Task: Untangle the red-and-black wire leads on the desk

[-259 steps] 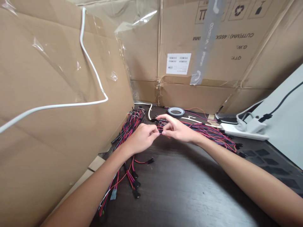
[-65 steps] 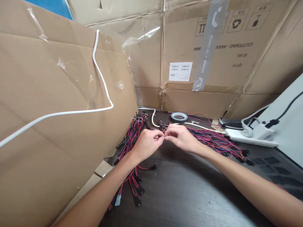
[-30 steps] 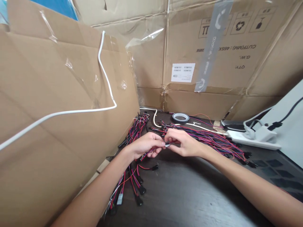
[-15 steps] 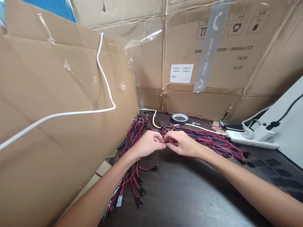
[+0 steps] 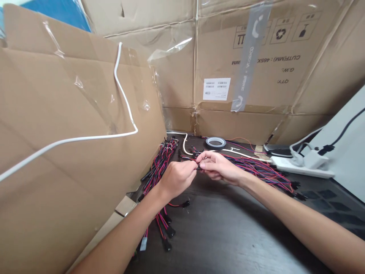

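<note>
My left hand (image 5: 178, 179) and my right hand (image 5: 218, 167) meet above the dark desk (image 5: 228, 232), fingertips pinching a small black connector (image 5: 199, 166) with red and black wires. The connector is mostly hidden by my fingers. A bundle of red, black and blue wires (image 5: 259, 169) fans out to the right of my right hand. Another bundle (image 5: 158, 167) lies along the cardboard beside my left hand. Further wires with black plugs (image 5: 164, 230) hang below my left wrist.
A black tape roll (image 5: 216, 142) and a white cable (image 5: 184, 145) lie at the back of the desk. A white power strip (image 5: 299, 166) with a plugged-in adapter stands at right. Cardboard sheets (image 5: 71, 106) wrapped in plastic film form the left and back walls.
My hands have shifted slightly, with my left hand lower and my right fingers raised, still together on the connector. The view has tilted a little.
</note>
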The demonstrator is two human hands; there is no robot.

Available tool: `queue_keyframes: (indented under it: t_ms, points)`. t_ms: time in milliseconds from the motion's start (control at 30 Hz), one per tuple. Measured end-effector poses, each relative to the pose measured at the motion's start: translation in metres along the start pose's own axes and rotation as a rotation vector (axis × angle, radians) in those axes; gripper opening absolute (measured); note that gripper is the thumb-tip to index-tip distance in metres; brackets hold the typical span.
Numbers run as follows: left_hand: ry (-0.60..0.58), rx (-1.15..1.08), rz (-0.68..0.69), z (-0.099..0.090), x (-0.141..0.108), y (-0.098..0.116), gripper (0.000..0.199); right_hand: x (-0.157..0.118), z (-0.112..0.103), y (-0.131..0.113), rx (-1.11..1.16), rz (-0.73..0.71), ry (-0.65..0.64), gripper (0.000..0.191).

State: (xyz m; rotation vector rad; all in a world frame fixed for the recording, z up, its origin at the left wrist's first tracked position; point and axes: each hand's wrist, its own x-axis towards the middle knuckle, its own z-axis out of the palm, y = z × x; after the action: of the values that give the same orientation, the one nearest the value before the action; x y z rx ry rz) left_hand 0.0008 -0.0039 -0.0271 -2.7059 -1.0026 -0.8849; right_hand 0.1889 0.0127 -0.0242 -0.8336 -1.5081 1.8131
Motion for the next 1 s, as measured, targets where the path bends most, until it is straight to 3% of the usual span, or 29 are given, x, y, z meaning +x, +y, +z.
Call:
queue_keyframes:
  t_ms: [100,267,433,567,700,1000]
  points:
    - [-0.017,0.052,0.045,-0.001,-0.001,-0.001,0.029,-0.001,0.0,-0.003,0.081,0.004,-0.03,0.037]
    - [-0.023,-0.049,-0.029,0.0,0.0,-0.001,0.02,-0.001,0.004,-0.005,0.077,-0.028,0.137,0.046]
    - [0.061,-0.237,-0.308,0.001,0.008,0.007,0.013,0.001,0.008,-0.007,-0.033,-0.138,0.321,0.067]
    - [0.052,-0.456,-0.469,-0.001,0.013,0.011,0.007,0.002,0.008,-0.007,-0.077,-0.237,0.377,0.075]
    - [0.059,-0.579,-0.57,-0.001,0.013,0.008,0.01,0.003,0.007,-0.002,-0.138,-0.323,0.405,0.073]
    - [0.087,-0.578,-0.586,-0.002,0.013,0.005,0.012,0.002,0.01,0.006,-0.564,-0.627,0.56,0.045]
